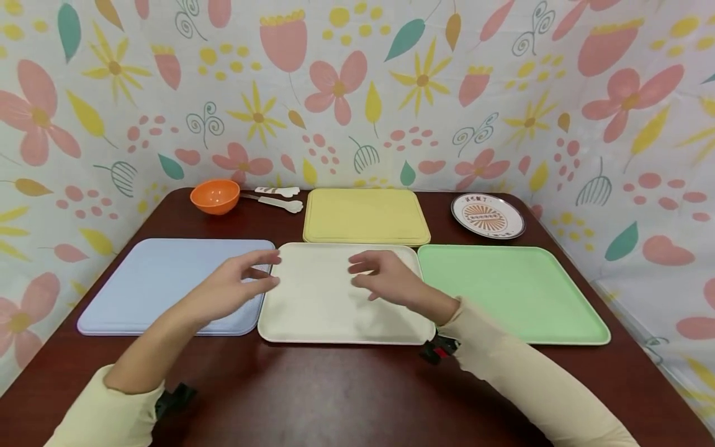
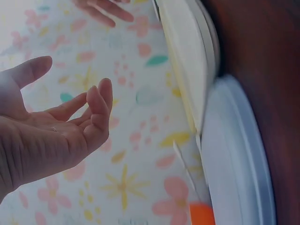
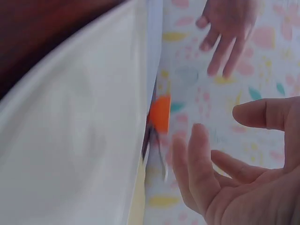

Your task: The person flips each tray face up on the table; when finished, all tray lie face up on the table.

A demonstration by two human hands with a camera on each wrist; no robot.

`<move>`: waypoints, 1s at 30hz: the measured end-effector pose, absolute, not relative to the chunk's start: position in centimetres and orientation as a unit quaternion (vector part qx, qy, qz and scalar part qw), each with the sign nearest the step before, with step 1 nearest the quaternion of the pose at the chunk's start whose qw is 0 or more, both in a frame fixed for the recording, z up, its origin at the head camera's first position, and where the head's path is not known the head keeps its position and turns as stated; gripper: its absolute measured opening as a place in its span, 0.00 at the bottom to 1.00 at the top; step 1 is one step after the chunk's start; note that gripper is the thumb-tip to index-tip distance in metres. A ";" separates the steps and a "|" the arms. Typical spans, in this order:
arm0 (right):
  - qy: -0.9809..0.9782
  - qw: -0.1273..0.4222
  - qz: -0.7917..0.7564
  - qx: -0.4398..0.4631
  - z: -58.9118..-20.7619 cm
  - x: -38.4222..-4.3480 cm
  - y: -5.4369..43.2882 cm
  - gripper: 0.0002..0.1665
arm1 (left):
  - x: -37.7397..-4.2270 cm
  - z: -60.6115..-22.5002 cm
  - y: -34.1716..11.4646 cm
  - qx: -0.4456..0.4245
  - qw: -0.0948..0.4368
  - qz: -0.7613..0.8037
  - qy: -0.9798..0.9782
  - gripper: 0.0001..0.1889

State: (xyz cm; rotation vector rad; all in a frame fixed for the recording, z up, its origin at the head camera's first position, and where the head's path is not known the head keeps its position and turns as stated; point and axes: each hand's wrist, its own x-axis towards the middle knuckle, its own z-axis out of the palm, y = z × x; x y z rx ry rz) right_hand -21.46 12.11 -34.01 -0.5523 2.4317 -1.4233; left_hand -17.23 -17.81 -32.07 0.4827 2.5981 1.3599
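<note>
Both hands hover over the trays, palms facing each other and holding nothing. My left hand [image 1: 226, 288] is above the right side of the light blue tray [image 1: 151, 273], fingertips reaching to the edge of the cream tray [image 1: 318, 310]. Over the right half of that cream tray is my right hand [image 1: 393, 282], its fingers loosely bent. In the left wrist view the left hand [image 2: 61, 131] shows thumb and fingers spread apart with air between them. The right wrist view shows the right hand [image 3: 229, 183] likewise loosely curved beside the cream tray [image 3: 79, 126].
A green tray [image 1: 514, 292] lies at the right, a yellow tray [image 1: 365, 217] behind the cream one. An orange bowl [image 1: 215, 202] and white-handled utensils [image 1: 282, 203] sit back left. A patterned round plate [image 1: 487, 216] is back right. Flowered cloth [image 1: 335, 124] hangs behind the table.
</note>
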 end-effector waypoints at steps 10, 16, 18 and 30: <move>0.798 0.185 -0.528 -0.224 -34.1 -19.6 4.8 0.32 | -17.0 -32.9 -23.5 0.096 0.074 0.424 0.897 0.34; 0.790 0.213 -0.524 -0.237 -34.7 -19.2 1.5 0.35 | -17.2 -33.2 -27.9 0.052 0.080 0.394 0.914 0.37; 0.790 0.218 -0.521 -0.237 -34.9 -19.3 0.8 0.36 | -17.4 -33.3 -29.0 0.040 0.082 0.389 0.917 0.38; 0.809 0.236 -0.494 -0.215 -35.8 -20.5 -1.7 0.42 | -19.2 -33.6 -35.4 -0.018 0.117 0.318 0.941 0.44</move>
